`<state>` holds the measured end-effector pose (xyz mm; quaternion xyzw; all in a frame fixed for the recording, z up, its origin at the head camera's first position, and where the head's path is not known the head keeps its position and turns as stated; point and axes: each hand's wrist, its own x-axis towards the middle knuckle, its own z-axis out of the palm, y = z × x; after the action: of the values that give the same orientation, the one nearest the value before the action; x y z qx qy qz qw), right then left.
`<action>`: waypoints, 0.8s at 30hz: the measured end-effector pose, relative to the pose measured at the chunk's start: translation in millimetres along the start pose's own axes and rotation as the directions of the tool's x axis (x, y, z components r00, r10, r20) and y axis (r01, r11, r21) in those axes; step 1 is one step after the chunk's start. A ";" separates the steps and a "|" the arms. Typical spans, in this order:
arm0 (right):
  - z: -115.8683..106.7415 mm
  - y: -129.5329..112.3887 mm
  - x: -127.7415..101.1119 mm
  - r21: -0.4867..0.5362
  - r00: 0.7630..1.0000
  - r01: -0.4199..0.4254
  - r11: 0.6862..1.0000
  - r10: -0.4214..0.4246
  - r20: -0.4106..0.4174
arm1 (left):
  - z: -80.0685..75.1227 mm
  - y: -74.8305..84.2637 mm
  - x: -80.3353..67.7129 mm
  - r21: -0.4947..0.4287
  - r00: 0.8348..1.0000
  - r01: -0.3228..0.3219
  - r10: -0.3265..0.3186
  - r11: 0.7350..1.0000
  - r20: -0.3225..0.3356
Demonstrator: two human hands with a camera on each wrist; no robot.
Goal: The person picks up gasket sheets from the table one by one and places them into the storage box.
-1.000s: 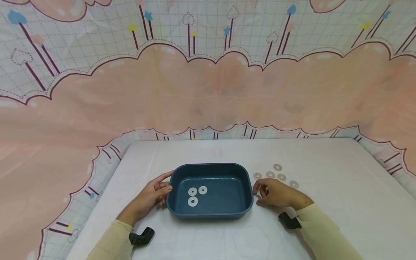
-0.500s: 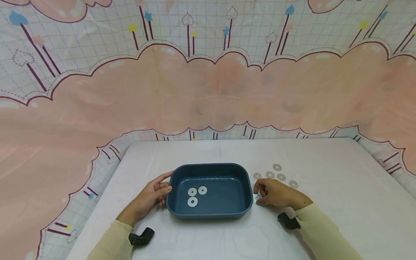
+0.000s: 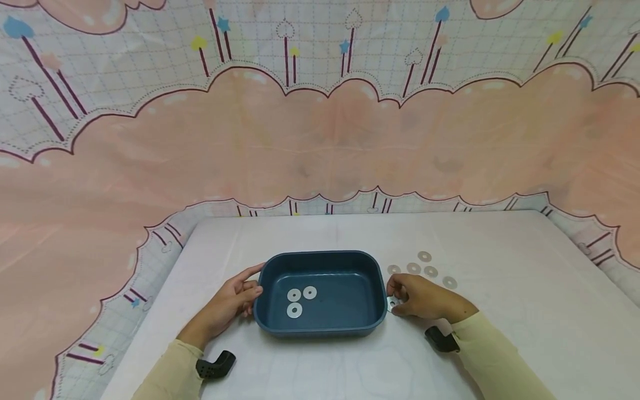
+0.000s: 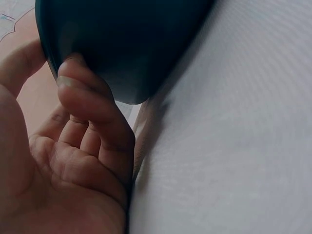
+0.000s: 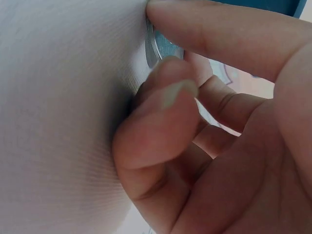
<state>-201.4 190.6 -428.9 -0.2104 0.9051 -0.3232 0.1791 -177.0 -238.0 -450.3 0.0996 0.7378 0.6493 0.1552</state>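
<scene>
A dark blue tray (image 3: 320,328) sits on the white table and holds three metal washers (image 3: 294,310). My left hand (image 3: 239,294) rests against the tray's left end with fingers curled on its wall; the left wrist view shows the fingers (image 4: 92,105) touching the tray (image 4: 126,44). My right hand (image 3: 402,297) lies just right of the tray and pinches a washer (image 3: 391,301) at the tabletop; the right wrist view shows that washer (image 5: 155,46) edge-on between thumb and fingertip. Several more washers (image 3: 424,256) lie on the table behind the right hand.
The white table (image 3: 525,311) stretches to the right and the front. Black wrist mounts (image 3: 216,365) show on both forearms. A pink and grid-patterned cloth (image 3: 320,139) hangs behind and drapes around the table edges.
My right hand has slid a little left toward the tray and closed on a washer at the tabletop. The left hand and tray have stayed put.
</scene>
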 end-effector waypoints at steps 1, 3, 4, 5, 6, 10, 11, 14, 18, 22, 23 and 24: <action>-0.4 0.0 0.2 0.001 1.000 0.006 1.000 -0.006 0.003 | 0.1 0.0 0.2 0.000 1.000 -0.001 0.001 1.000 -0.003; -1.2 0.3 0.6 0.006 1.000 0.019 1.000 -0.019 0.009 | 0.0 -0.3 0.5 0.000 1.000 -0.004 0.004 1.000 -0.003; -1.7 0.6 0.7 0.008 1.000 0.027 1.000 -0.027 0.011 | -0.2 -0.5 0.6 0.001 1.000 -0.007 0.007 1.000 0.001; -2.1 1.0 0.9 0.007 0.999 0.034 0.999 -0.034 0.013 | -0.2 -0.6 0.8 0.000 1.000 -0.009 0.009 1.000 0.001; -2.7 1.5 0.9 0.009 0.999 0.042 0.999 -0.042 0.015 | -0.2 -0.7 0.9 0.000 1.000 -0.016 0.016 1.000 0.006; -4.7 3.3 0.7 0.014 0.997 0.069 0.998 -0.069 0.019 | 0.0 -1.0 1.5 -0.003 0.999 -0.035 0.035 0.999 0.012; -5.1 3.6 0.5 0.016 0.997 0.074 0.997 -0.074 0.020 | 0.2 -1.1 1.5 -0.004 0.999 -0.038 0.038 0.999 0.013; -6.3 4.6 0.4 0.022 0.996 0.089 0.996 -0.089 0.025 | 0.5 -1.2 1.5 -0.003 0.999 -0.040 0.040 0.999 0.012; -8.0 6.3 0.9 0.019 0.994 0.106 0.994 -0.106 0.024 | 1.0 -0.7 1.3 -0.002 0.999 -0.037 0.037 0.999 0.014; -9.5 8.3 1.8 0.010 0.993 0.114 0.993 -0.114 0.022 | 1.2 -0.3 1.1 -0.002 0.999 -0.032 0.032 0.999 0.009; -9.9 8.5 1.9 0.009 0.993 0.113 0.994 -0.113 0.023 | 1.1 -0.4 1.1 -0.003 0.999 -0.032 0.032 0.999 0.008; -10.2 8.7 2.0 0.012 0.993 0.111 0.994 -0.111 0.025 | 1.0 -0.3 1.0 -0.003 0.999 -0.034 0.034 0.999 0.009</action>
<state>-210.1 201.0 -427.5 -0.2637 0.8880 -0.3345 0.1735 -177.6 -236.8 -450.8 0.1149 0.7344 0.6524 0.1475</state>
